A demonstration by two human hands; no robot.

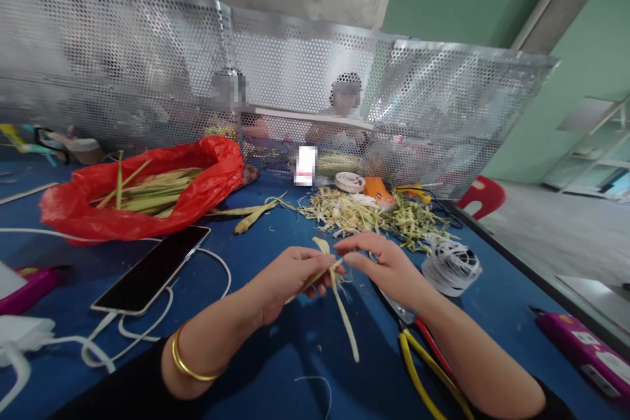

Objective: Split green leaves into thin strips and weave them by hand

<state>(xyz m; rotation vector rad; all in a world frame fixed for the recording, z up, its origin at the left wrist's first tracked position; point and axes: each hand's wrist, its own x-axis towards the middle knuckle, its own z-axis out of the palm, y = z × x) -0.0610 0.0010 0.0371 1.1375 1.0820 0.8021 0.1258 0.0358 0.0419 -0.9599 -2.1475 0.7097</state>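
Observation:
Over the middle of the blue table, my left hand point(295, 275) pinches a bundle of pale plant strips. One long strip point(346, 321) hangs down from the bundle, and a short flat end point(322, 246) sticks up above the fingers. My right hand point(381, 266) is just to the right, its thumb and forefinger apart near the tip of the bundle; whether they touch a thin fibre is too small to tell. Beneath the right wrist lie cutters with red and yellow handles point(411, 354).
A red bag point(63, 203) of leaves point(152, 193) stands at left, near a phone point(155, 269) with white cables. Behind my hands are leaf scraps point(344, 210); at right, a white ribbon roll point(450, 266) and purple power strip point(585, 348). People sit behind a perforated screen point(295, 59).

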